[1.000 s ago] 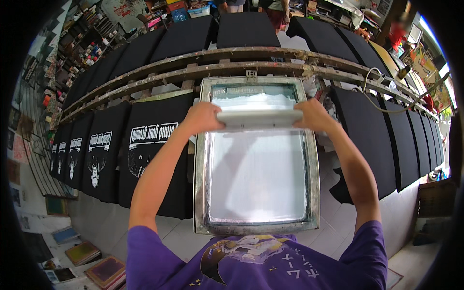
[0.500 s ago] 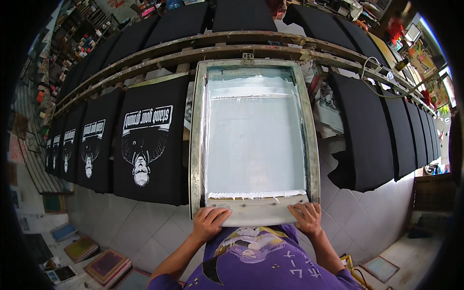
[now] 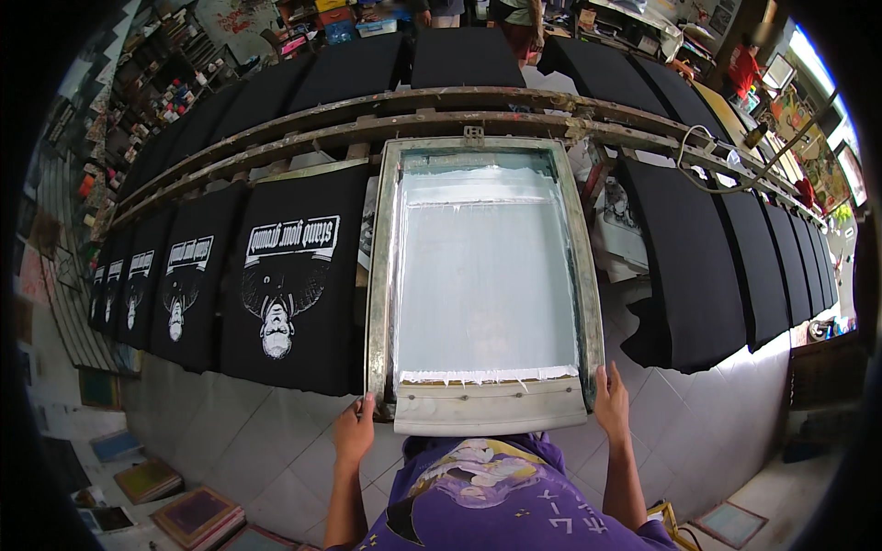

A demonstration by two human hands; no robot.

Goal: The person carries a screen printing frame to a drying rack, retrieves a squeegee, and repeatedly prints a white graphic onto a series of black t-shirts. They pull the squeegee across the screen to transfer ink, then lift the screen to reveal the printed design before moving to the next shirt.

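Note:
A screen printing frame (image 3: 376, 303) lies in front of me, its mesh coated with white ink that gathers in a thick band at the far end. Across its near end rests a wide squeegee (image 3: 491, 407) with a pale handle and white ink along its edge. My left hand (image 3: 352, 432) is closed at the frame's near left corner, thumb upward and most fingers hidden from view. At the near right side, my right hand (image 3: 612, 402) closes on the frame's edge, thumb and fingertips pointing away from me. Neither hand is on the squeegee.
To the left, black shirts (image 3: 294, 266) on boards carry a white print. Plain black shirts (image 3: 684, 266) line the right side. Wooden rails (image 3: 349, 110) run behind the frame, with more black shirts beyond. Other people (image 3: 519, 23) stand at the back. Stacked screens (image 3: 195, 514) lie lower left.
Both hands have left the squeegee on the near end and moved outward to the frame's sides. The whole scene sits slightly lower in view.

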